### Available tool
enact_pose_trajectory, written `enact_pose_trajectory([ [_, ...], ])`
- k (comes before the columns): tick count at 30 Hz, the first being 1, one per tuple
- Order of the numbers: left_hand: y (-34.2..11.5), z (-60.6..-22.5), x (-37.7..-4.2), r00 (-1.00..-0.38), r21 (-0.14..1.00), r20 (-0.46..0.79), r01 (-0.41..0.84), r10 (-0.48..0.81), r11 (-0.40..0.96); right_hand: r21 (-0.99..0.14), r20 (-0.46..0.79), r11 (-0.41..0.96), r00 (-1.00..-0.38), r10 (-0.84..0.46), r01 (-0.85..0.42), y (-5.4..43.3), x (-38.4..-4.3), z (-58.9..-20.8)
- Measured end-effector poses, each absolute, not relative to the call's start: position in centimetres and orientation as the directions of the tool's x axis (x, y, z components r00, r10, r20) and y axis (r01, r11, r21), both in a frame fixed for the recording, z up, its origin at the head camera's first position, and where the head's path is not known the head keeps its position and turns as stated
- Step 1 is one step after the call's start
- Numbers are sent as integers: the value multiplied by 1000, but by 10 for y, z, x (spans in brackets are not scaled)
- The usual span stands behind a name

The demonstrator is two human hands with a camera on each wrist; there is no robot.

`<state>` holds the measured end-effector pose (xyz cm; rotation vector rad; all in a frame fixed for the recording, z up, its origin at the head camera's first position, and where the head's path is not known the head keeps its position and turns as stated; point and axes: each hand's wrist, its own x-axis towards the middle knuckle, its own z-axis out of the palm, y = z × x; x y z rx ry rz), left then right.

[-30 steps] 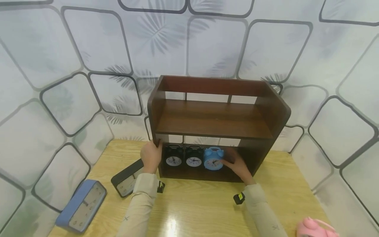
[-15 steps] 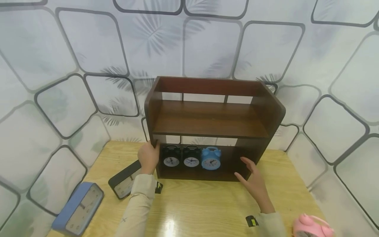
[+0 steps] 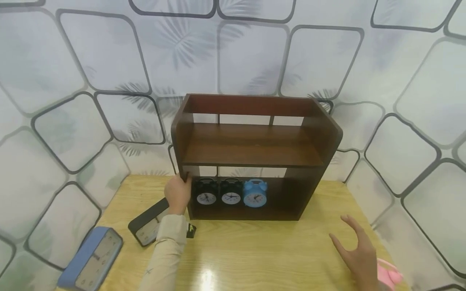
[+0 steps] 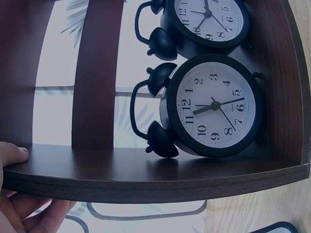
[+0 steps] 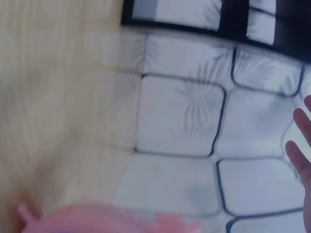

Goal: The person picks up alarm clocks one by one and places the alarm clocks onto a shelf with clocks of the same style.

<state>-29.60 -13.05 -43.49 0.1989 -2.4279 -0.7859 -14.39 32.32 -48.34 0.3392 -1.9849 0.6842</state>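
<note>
A small dark wooden shelf (image 3: 251, 145) stands at the far side of a yellowish wooden table (image 3: 236, 250), and the person's left hand (image 3: 177, 193) has hold of its left side panel. The thumb lies on the inner face and the fingers bend round to the outer one, pinching the board between them. Beside that hand, on the lower level, I see three alarm clocks upright in a row with their faces to the front: a black clock (image 3: 206, 198) nearest the panel, a second black clock (image 3: 231, 197) just next to it, then a light blue clock (image 3: 255, 198). All three sit in the left and middle part of that level.

The right hand (image 3: 358, 252) is well apart from the shelf, out over the right side of the table, thumb and forefinger spread in a wide curve. It partly hides a pink clock (image 3: 395, 277) just beside it; whether they touch I can't tell.

Over on the left, a dark box-shaped clock (image 3: 151, 222) sits at an angle on the table, partly behind the left sleeve (image 3: 164, 250). A blue box-shaped clock (image 3: 92, 258) is nearer the person, also slanted. Patterned wall covering (image 3: 251, 60) with leaves and rounded grey outlines surrounds the table.
</note>
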Motion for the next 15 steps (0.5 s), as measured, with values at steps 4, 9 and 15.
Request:
enact_pose_trajectory([
  [4, -132, -436, -295, -826, 575, 476, 32, -303, 817, -349, 859, 823, -505, 89, -448, 345, -134, -494],
  [9, -133, -435, -294, -827, 573, 472, 26, -304, 819, -332, 849, 857, -520, 91, -393, 369, -129, -511],
  [15, -131, -433, -295, -839, 561, 462, 27, -286, 827, -295, 802, 918, -591, 86, -266, 391, -120, -520],
])
